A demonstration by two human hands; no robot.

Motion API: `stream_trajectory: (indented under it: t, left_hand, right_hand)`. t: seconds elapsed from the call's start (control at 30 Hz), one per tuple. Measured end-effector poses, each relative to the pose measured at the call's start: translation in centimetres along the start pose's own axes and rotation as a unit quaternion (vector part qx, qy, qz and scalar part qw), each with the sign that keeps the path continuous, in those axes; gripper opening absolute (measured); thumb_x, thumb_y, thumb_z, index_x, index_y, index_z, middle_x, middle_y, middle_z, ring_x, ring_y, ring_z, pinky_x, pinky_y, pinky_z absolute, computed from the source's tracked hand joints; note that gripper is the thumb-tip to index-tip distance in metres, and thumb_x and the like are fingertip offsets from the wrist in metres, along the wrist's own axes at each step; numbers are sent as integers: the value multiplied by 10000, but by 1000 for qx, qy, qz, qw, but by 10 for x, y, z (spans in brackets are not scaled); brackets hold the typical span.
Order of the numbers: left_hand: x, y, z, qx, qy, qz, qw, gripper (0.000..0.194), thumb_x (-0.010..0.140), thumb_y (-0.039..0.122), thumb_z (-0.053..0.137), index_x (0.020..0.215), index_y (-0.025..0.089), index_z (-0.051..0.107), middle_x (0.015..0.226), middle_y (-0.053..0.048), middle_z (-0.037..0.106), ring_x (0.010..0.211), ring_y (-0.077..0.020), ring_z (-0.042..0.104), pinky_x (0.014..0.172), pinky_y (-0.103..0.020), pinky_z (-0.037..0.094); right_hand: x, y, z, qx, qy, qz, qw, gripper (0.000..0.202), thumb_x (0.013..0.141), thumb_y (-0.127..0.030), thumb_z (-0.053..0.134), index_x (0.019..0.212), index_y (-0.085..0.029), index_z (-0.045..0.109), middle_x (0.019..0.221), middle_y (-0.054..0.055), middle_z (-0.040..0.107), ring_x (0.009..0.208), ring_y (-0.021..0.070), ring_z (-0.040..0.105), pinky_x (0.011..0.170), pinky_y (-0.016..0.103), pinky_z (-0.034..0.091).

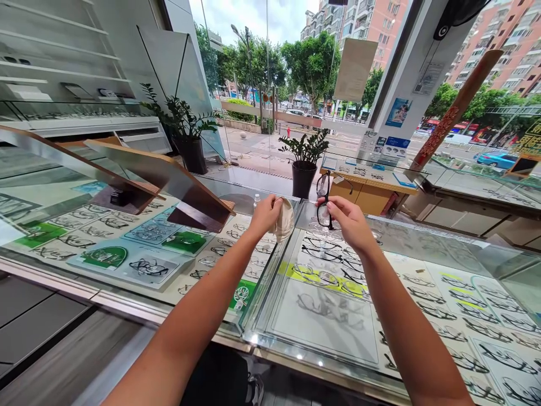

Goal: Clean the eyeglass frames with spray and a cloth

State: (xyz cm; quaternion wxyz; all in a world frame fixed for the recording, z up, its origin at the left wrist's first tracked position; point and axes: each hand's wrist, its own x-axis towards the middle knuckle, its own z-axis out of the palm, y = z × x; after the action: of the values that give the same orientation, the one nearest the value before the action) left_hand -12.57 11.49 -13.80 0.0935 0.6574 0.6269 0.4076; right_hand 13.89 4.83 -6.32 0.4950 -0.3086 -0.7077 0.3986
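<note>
My right hand (347, 221) pinches a pair of black-framed eyeglasses (324, 211), turned upright so that one lens sits above the other. To its left, my left hand (267, 215) is closed on a pale cream cloth (286, 220), which hangs down from the fingers. The cloth and the eyeglasses are apart, both held above the glass display counter (291, 332). Behind my left hand stands a small white bottle (256, 199), partly covered by the hand.
Rows of eyeglasses (327, 275) lie inside the counter. Two wood-edged mirrors (169, 180) stand tilted on its left part. Beyond it are potted plants (304, 177), a wooden cabinet (359, 194) and a large window onto the street.
</note>
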Motion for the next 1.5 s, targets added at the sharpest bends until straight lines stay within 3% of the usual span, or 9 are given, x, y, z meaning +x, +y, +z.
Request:
stream_trajectory:
  t: [0.17,0.37,0.47,0.67,0.8,1.03,1.17,1.33,1.5]
  left_hand:
    - [5,-7,-1,-20,-21,-24,999,232,1017,388,411,891,241,540,897,-34,688,873,-230,631,751,-313,423]
    - [5,-12,-6,-1,-90,-31,995,181,796,344,701,801,237,555,812,-22,671,796,-238,609,707,-309,394]
    - [6,-11,-9,-2,-116,-31,993,209,826,348,668,742,242,508,760,-19,647,770,-234,599,696,-310,393]
    - [9,-16,-21,-4,-112,-64,992,145,946,386,540,936,242,540,805,-14,644,736,-205,600,655,-283,420]
    - [10,-22,-30,30,-155,-87,984,111,878,332,605,934,236,607,747,-6,642,669,-198,590,617,-275,405]
    - [5,-18,-34,150,-237,-105,954,427,598,621,874,658,244,681,689,-73,705,725,-278,645,660,-315,408]
    - [1,-18,-35,218,-298,-116,922,336,596,514,888,585,242,691,662,-85,704,706,-290,647,672,-343,406]
    - [1,-15,-36,177,-316,-85,928,230,603,311,828,583,232,614,626,-35,661,653,-236,599,646,-320,367]
    - [3,-7,-39,95,-335,-43,936,237,645,363,769,771,223,625,741,-6,689,687,-197,592,619,-280,373]
  right_hand:
    - [0,-1,0,-14,3,0,1000,381,978,-541,647,1151,-234,790,1146,70,773,932,215,620,877,375,492]
    - [0,0,-1,-11,2,2,1000,377,979,-535,646,1149,-231,792,1115,67,767,906,208,607,860,366,487]
    - [0,-1,-1,-13,1,6,1000,381,980,-535,643,1150,-228,791,1090,65,764,895,205,600,843,360,485]
    - [-1,-3,-1,-19,3,0,1000,390,974,-548,646,1146,-228,790,1059,66,760,875,204,597,823,351,488]
    - [0,0,-2,-27,-1,-1,1000,399,980,-552,640,1157,-226,787,1029,60,749,872,206,594,808,350,476]
    - [0,-1,-2,-31,-5,-2,999,424,976,-580,633,1153,-229,793,1076,72,751,858,209,574,795,358,473]
    - [0,-2,-2,-27,-5,-1,1000,420,970,-587,636,1133,-234,794,1112,74,759,877,214,592,816,360,488]
    - [0,0,-2,-24,-8,0,1000,405,975,-569,634,1123,-226,791,1091,77,753,860,211,585,801,360,471]
    - [0,2,-3,-13,-10,0,1000,387,981,-541,637,1127,-215,785,1090,72,742,860,196,572,800,340,461]
